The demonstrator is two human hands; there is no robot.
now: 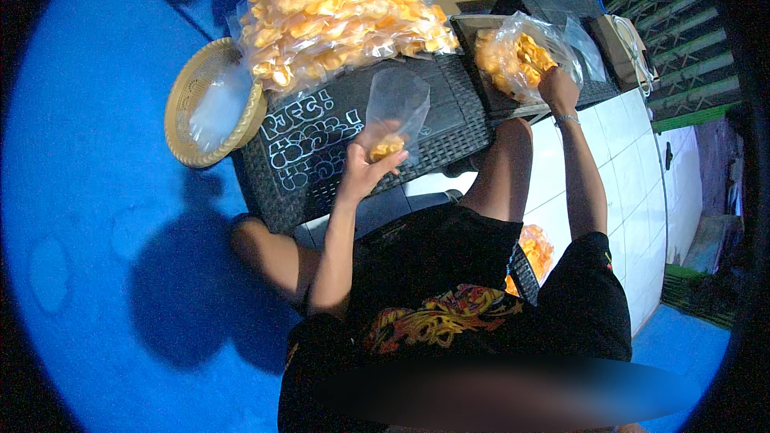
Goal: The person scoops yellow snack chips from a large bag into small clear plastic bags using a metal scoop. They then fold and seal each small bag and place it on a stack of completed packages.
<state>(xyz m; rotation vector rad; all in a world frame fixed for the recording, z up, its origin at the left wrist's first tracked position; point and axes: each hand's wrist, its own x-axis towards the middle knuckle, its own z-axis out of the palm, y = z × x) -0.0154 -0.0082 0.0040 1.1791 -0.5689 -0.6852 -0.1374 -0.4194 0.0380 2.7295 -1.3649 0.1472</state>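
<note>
My left hand is closed round the lower part of a small clear plastic bag. A few yellow-orange chips lie in the bottom of this bag, and its upper part stands up loose. At the right, my right hand reaches to a larger clear bag partly filled with the same chips. Its fingertips are hidden among the chips and plastic, so their grip does not show. The large bag rests on a dark surface beside the black woven table.
Many filled chip bags are heaped along the table's far side. A tan basket with clear plastic bags stands at its left. More orange chips show near my right leg. A folding metal gate is at the far right.
</note>
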